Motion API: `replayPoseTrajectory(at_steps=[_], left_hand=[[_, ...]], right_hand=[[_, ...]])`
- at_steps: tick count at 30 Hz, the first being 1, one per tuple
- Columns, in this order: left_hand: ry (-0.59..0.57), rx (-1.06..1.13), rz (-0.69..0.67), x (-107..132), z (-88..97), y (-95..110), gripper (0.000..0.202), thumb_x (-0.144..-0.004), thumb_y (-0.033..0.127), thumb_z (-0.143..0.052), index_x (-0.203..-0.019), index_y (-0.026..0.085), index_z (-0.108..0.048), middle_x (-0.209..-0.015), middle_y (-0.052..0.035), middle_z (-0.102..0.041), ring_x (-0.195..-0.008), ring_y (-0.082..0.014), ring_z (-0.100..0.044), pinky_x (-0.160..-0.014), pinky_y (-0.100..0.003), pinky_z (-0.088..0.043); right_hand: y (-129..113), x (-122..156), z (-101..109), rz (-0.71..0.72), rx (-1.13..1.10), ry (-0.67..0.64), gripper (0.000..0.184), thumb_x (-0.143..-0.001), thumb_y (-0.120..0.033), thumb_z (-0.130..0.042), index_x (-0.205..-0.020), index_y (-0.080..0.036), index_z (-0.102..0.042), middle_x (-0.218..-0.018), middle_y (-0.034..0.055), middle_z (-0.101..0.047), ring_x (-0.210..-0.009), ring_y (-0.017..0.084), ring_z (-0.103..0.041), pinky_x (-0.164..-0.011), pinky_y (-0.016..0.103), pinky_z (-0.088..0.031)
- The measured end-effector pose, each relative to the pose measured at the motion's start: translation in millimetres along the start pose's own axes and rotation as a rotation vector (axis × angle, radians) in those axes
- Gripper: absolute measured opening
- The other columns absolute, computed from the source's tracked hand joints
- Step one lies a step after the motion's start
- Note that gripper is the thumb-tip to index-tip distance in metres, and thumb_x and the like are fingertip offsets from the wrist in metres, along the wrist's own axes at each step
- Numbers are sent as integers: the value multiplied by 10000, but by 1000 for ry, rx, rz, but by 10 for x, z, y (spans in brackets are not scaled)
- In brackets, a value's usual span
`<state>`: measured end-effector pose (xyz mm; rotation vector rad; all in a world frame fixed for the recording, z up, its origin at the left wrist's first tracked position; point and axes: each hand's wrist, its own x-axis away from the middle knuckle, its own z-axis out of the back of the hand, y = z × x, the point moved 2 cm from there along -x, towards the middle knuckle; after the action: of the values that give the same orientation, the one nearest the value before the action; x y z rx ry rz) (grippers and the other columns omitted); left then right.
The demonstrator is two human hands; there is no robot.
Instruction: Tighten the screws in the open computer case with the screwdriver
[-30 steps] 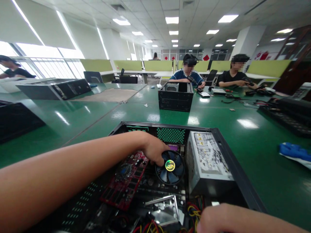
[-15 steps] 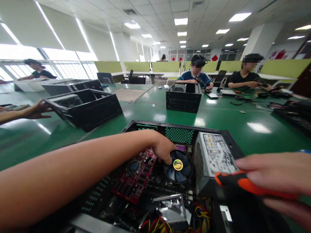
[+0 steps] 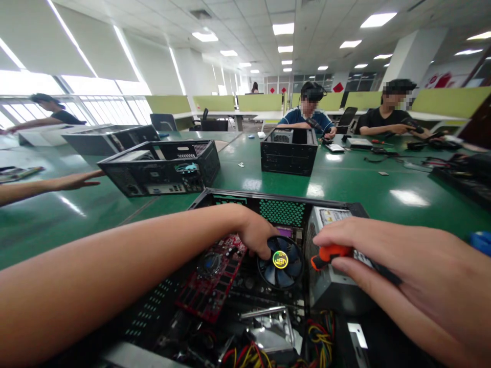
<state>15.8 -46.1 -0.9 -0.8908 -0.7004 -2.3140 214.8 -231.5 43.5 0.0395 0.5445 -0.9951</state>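
Observation:
Before me lies a black computer case [image 3: 245, 193] with its inside exposed. My left hand [image 3: 258, 232] reaches into it, its fingers closed at the rim of a round black CPU fan [image 3: 288, 271] with a shiny yellow label; some fingertips are hidden. A red graphics card [image 3: 215, 286] sits beneath my left forearm. My right hand [image 3: 399, 266] is closed round an orange-and-black screwdriver [image 3: 333, 254], held over the grey power supply [image 3: 333, 286]. Several red, yellow and black cables [image 3: 320, 337] and a silver metal bracket [image 3: 268, 329] are at the near side of the case.
On the green table [image 3: 245, 176] stand other computer cases, one at the left [image 3: 161, 174] beside another person's hand [image 3: 76, 181] and one in the middle [image 3: 288, 156]. Two people sit across the table. Loose cables [image 3: 402, 158] and dark parts lie to the right.
My right hand has moved left with the screwdriver, from beside the power supply to over it. The case at the left has turned and shifted right. My left hand remains at the fan.

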Motion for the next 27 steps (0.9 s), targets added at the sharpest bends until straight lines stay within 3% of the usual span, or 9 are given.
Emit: replayPoseTrajectory(at_steps=[6, 12, 16, 21, 24, 27], left_hand=[[-26, -25, -3, 4, 3, 0, 492, -778, 320, -701, -1258, 220, -741, -1159, -66, -846, -1133, -320, -766, -1012, -398, -605], [-31, -17, 8, 5, -6, -7, 516, -773, 307, -699, -1278, 209, -734, -1184, -77, -843, -1115, -320, -768, -974, -392, -616], [-43, -5, 2, 1, -5, -21, 541, -754, 296, -716, -1290, 225, -734, -1194, -65, -843, -1099, -314, -769, -959, -386, -620], [-26, -14, -2, 7, -7, -32, 574, -757, 307, -707, -1323, 215, -735, -1187, -74, -844, -1104, -322, -769, -985, -403, -618], [-23, -4, -5, 0, -8, -30, 570, -750, 304, -713, -1314, 223, -739, -1182, -64, -845, -1131, -324, -764, -1012, -401, -611], [-21, 1, -10, -15, -7, -33, 538, -757, 313, -720, -1290, 241, -742, -1153, -52, -847, -1155, -327, -759, -1030, -406, -605]], right_hand=[[-30, -181, -67, 63, -18, -62, 330, -1115, -191, -470, -1241, -297, -756, -1198, 33, -881, -1001, 246, -867, -732, 322, -703], [-35, -143, -74, 60, 0, -36, 309, -1123, -257, -501, -1317, -285, -740, -1248, 76, -878, -1019, 283, -871, -705, 318, -714], [-20, -150, -60, -49, -11, -70, 340, -1093, -186, -542, -1355, -294, -730, -1294, 61, -870, -1089, 292, -864, -766, 323, -724], [-26, -143, -57, 67, -2, -64, 325, -1107, -216, -516, -1346, -291, -725, -1275, 74, -870, -1050, 282, -865, -770, 326, -716], [-38, -152, -71, 88, 34, -25, 306, -1135, -239, -464, -1284, -276, -730, -1256, 86, -865, -1012, 266, -862, -690, 302, -691], [-70, -201, -70, 100, 16, -43, 324, -1127, -205, -447, -1099, -289, -759, -1147, 49, -872, -934, 240, -856, -645, 308, -660]])
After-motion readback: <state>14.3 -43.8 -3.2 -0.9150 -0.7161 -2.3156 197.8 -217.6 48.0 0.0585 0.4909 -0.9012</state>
